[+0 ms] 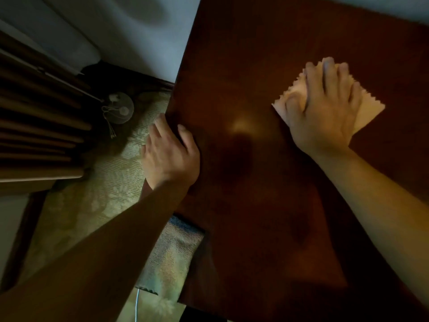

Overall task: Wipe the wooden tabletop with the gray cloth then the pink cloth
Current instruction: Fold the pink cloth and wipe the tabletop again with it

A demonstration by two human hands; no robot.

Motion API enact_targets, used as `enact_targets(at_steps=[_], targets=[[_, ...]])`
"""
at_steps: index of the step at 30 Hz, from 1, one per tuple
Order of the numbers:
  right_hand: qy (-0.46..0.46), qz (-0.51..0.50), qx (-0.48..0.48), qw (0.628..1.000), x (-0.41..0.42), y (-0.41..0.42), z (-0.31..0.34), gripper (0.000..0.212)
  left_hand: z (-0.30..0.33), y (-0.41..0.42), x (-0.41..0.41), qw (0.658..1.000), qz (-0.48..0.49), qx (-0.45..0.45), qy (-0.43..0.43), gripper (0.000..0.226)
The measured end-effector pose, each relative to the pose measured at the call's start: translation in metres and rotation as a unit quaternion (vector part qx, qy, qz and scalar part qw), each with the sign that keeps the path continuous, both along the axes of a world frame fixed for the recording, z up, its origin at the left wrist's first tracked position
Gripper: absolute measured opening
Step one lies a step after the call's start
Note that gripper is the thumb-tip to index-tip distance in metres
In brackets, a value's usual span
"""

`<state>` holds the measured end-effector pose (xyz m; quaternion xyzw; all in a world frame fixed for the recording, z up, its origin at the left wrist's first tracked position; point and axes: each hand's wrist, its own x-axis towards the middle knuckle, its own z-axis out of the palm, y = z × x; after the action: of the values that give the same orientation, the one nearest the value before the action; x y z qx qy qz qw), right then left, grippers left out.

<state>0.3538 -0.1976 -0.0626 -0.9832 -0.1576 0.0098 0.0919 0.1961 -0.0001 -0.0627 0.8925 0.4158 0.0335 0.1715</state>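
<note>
The dark wooden tabletop fills the right half of the head view, with a bright light spot near its middle. A pale pink cloth with zigzag edges lies flat on it at the right. My right hand presses down flat on that cloth, fingers spread and pointing away from me. My left hand grips the table's left edge, thumb on top and fingers curled over the side. A gray woven cloth hangs partly under the table's left edge, below my left forearm.
Patterned greenish carpet covers the floor to the left. A small round fan with a cord stands on it near dark wooden slatted furniture. A white cable runs along the floor at the bottom.
</note>
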Motion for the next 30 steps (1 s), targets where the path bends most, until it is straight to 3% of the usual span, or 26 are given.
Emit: enact_targets(at_steps=[5,9,14,21,26,30], targets=[[0.010,-0.005,-0.028,1.000,0.002,0.015,0.002,0.067,-0.001,-0.001,0.001,1.000,-0.003,0.006,0.002,0.049],[0.021,0.050,-0.023,0.998,-0.004,0.041,0.003,0.069,0.000,-0.001,-0.001,1.000,-0.008,0.006,-0.007,0.048],[0.022,0.115,-0.022,0.993,0.017,0.014,0.002,0.068,-0.001,0.000,0.000,1.000,-0.008,0.004,0.003,0.049],[0.055,-0.004,-0.029,0.998,0.032,0.033,0.005,0.071,-0.002,0.000,-0.001,1.000,-0.011,0.002,0.000,0.047],[0.027,0.111,-0.026,0.993,0.007,0.064,0.005,0.072,-0.002,0.000,-0.001,1.000,-0.011,-0.001,-0.001,0.046],[0.047,0.134,-0.027,0.990,0.052,0.049,0.005,0.073,-0.002,0.000,-0.001,1.000,-0.012,-0.004,0.002,0.046]])
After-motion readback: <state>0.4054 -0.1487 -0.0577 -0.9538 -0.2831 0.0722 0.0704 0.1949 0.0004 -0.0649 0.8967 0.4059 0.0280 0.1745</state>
